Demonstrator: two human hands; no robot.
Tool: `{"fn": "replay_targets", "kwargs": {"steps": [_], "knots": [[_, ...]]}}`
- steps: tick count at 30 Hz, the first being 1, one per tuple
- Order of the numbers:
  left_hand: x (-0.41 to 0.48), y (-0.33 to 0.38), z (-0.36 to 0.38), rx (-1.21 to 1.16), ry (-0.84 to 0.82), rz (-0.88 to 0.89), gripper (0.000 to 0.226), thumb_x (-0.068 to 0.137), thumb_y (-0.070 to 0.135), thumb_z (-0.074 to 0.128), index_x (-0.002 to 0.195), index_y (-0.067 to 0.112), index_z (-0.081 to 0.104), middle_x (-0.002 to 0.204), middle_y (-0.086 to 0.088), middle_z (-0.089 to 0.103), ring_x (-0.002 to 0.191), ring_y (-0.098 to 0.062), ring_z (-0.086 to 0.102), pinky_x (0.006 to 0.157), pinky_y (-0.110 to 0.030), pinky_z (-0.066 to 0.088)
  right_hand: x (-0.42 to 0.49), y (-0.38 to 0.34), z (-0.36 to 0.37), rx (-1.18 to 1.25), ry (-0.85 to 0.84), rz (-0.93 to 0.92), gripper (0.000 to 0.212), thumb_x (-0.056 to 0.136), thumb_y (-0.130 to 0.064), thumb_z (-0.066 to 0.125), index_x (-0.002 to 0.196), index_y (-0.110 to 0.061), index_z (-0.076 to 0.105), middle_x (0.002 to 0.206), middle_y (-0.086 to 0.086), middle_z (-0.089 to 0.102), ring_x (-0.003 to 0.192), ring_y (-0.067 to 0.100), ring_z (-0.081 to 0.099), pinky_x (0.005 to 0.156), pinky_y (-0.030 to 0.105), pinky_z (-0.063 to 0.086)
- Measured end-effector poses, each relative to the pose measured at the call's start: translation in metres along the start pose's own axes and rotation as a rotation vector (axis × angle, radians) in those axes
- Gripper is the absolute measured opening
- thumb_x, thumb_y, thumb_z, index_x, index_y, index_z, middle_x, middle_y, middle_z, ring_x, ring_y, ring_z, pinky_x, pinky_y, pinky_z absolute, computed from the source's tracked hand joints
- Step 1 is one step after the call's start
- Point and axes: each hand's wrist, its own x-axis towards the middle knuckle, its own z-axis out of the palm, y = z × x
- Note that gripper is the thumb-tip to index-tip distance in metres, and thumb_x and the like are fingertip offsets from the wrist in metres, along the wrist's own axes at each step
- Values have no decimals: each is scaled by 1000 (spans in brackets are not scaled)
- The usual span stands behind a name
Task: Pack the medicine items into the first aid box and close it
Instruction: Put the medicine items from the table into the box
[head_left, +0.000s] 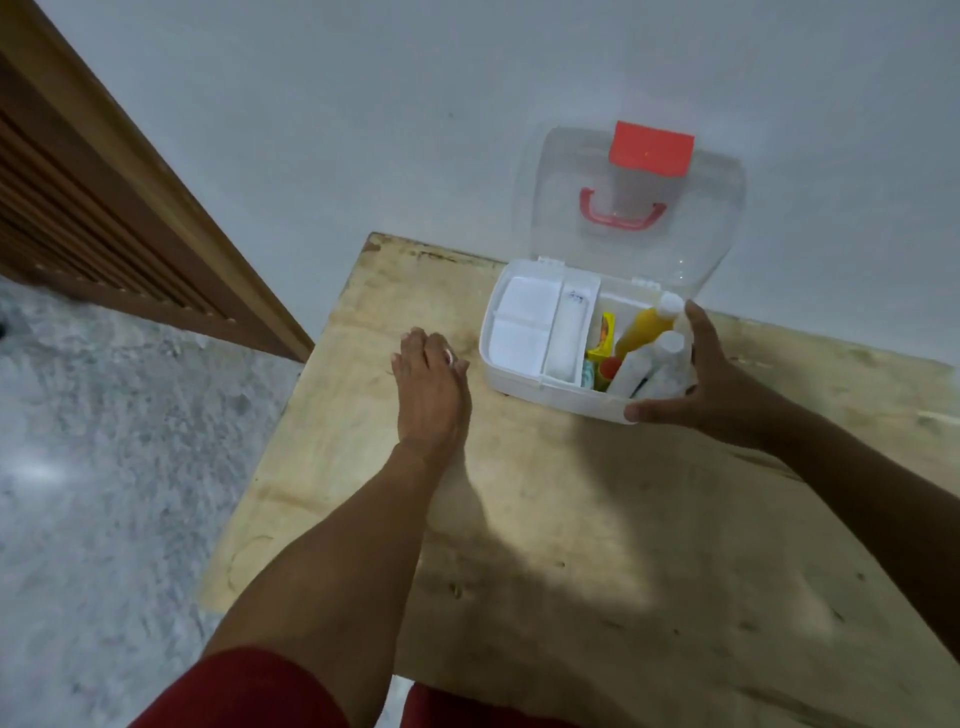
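The white first aid box (524, 376) stands open on the wooden table (571, 519). Its clear lid (691, 228), with a red latch and a red handle, leans back against the wall. A white divided tray (519, 322) fills the box's left half. On the right lie a yellow bottle (644, 327), two white bottles (636, 369), a yellow packet (602, 338) and a red-capped item. My right hand (706, 379) spans the box's right end, thumb on the front wall and fingers at the back by a white bottle cap. My left hand (431, 384) rests palm down on the table, left of the box.
A white wall rises right behind the table and the box. A wooden louvred door (104, 218) stands at the left, above a grey speckled floor (104, 493). The table's left edge runs just beside my left forearm. Red clothing shows at the bottom.
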Motion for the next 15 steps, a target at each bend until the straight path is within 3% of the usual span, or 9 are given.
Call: {"fn": "replay_targets", "kwargs": {"steps": [3,6,7,10,12,13,15], "knots": [[-1,5,-6,-192,38,2,14,100,13,48,108,3,53,121,-16,52,127,-34,43,107,-52,32,0,2,-1,23,-10,8,133,70,-21,89,155,-32,-13,151,-11,22,127,10,32,97,30,40],[-3,21,-32,-393,150,-88,13,100,14,51,110,5,51,105,13,48,102,0,52,81,-24,44,0,3,-1,47,-18,-11,133,71,-19,89,155,-31,-13,154,-9,21,126,6,30,95,28,40],[-2,28,-44,-430,153,-159,17,101,18,49,114,8,49,102,17,47,98,1,54,74,-16,43,-1,4,-1,45,-16,-19,133,71,-20,89,155,-31,-13,155,-9,21,127,5,29,97,28,39],[-3,32,-60,-448,68,-217,34,98,33,51,126,15,51,119,2,50,99,-18,61,84,-23,46,0,6,-2,72,-17,-24,132,70,-21,90,155,-32,-11,144,-18,20,130,3,28,100,25,35],[-10,31,-66,-395,56,-137,39,95,30,58,131,15,53,128,-3,45,94,-13,57,88,-25,43,-2,6,-3,88,-34,-30,132,70,-24,91,155,-32,-10,148,-17,21,132,4,29,100,20,33],[-13,33,-70,-378,81,-115,39,95,26,59,132,14,53,127,-4,48,93,-9,54,86,-22,40,-3,6,-3,97,-32,-36,130,71,-22,90,155,-29,-9,146,-16,24,129,4,31,94,11,35],[-17,38,-78,-358,141,-84,35,96,18,58,130,15,55,121,-2,57,94,-3,51,83,-16,37,-6,4,-3,122,-20,-46,122,75,-11,87,155,-23,-4,133,-15,27,120,2,32,70,-5,37]]}}
